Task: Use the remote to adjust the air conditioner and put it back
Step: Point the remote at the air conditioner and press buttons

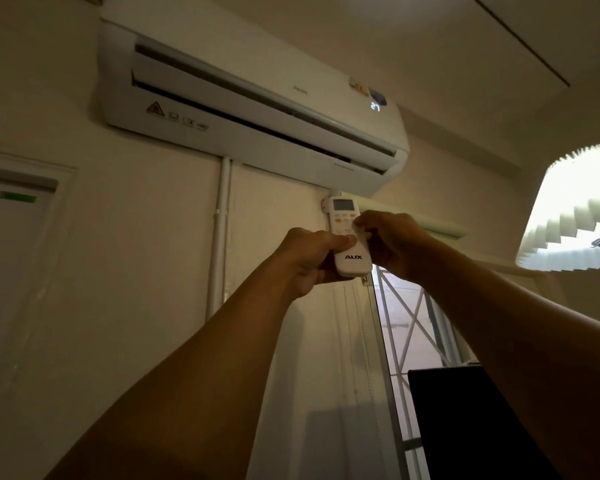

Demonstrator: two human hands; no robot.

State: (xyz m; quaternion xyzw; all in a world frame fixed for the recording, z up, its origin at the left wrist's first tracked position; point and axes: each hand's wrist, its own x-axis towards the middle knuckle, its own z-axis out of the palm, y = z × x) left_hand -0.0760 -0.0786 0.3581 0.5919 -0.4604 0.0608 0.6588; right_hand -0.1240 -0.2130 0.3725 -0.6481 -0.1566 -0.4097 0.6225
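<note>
A white wall air conditioner (257, 98) hangs high on the cream wall, its flap open and a lit number showing at its right end. Below it I hold a white remote (352, 261) marked AUX upright, screen toward me, pointing up at the unit. My left hand (309, 258) grips the remote's left side, thumb across its middle. My right hand (392, 240) touches the remote's right side, fingertips on the button area. The lower buttons are hidden by my fingers.
A white pipe (222, 237) runs down the wall under the unit. A white door (11, 254) with a green sticker is at left. A window with a metal grille (406, 323) and a blind rail is at right. A lit pleated lampshade (575, 209) and a dark screen (465, 427) sit on the right.
</note>
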